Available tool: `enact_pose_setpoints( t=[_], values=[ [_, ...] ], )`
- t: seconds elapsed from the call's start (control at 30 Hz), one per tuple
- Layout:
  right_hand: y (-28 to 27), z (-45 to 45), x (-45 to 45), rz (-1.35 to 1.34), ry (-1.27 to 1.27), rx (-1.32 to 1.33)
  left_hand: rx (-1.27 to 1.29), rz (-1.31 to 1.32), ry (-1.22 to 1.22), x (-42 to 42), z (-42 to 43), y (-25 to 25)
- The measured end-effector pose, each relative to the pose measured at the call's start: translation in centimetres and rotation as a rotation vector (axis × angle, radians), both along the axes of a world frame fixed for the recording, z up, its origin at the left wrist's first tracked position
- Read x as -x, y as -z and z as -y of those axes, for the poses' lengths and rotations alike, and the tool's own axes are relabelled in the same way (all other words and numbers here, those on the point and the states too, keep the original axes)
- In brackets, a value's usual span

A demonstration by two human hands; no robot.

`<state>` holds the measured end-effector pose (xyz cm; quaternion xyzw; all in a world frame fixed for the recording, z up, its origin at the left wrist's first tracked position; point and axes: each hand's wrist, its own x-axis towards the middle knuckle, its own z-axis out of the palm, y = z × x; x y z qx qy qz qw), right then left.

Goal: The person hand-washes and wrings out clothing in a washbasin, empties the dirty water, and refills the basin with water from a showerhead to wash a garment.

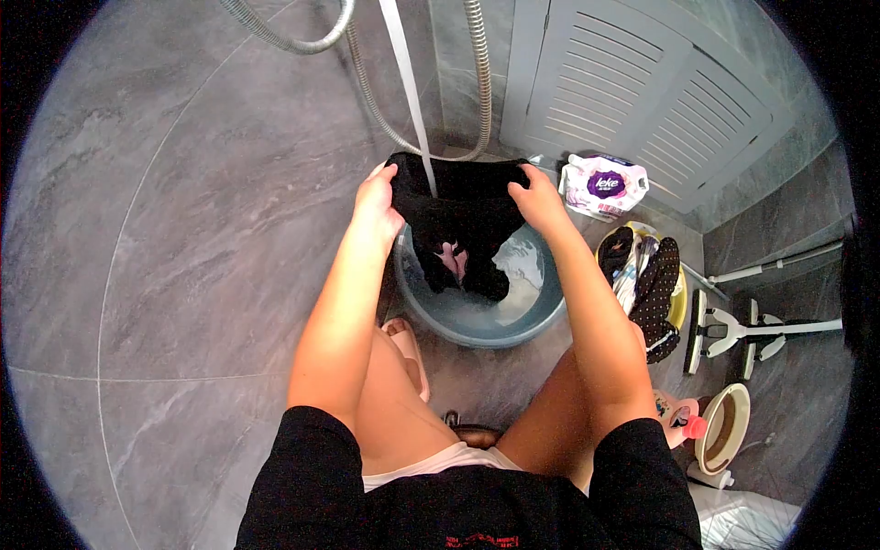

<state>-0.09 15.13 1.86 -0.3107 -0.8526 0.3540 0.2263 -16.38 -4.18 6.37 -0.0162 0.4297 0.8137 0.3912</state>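
Observation:
A black garment [460,216] with a pink patch or print is stretched between my two hands over a round blue-grey basin [480,338]. My left hand [377,201] grips its upper left edge, and my right hand [538,198] pinches the upper right edge. From above, a white stream of water [410,87] runs down into the garment's opening. The lower part of the cloth hangs into the basin, where cloudy water [527,275] shows. How far the cloth is under water is hidden.
A metal shower hose [482,78] loops behind the basin. To the right stand a white-and-purple packet [605,186], a yellow tub [680,298] of clothes, a white-handled squeegee [733,332], a red-capped bottle [683,423] and a cream bucket [739,431]. Grey louvred doors [605,78] are beyond.

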Motion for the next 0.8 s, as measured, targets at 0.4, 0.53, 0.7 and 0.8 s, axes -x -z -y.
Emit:
enact_pose_setpoints(
  t=[0.4, 0.53, 0.7, 0.8],
  values=[
    [-3.7, 5.3, -0.7, -0.229, -0.276, -0.511, -0.034, 0.085, 0.012, -1.2, -0.8, 0.9],
    [-3.3, 7.4, -0.2, -0.344, -0.361, -0.566, -0.024, 0.1, 0.02, -1.6, -0.7, 0.4],
    [-2.7, 8.5, 0.7, -0.374, -0.33, -0.557, -0.042, 0.068, 0.064, -0.7, -1.0, 2.3],
    [-2.4, 8.7, 1.0, -0.35, -0.334, -0.535, -0.023, 0.062, 0.043, -1.2, -1.0, 1.9]
  ],
)
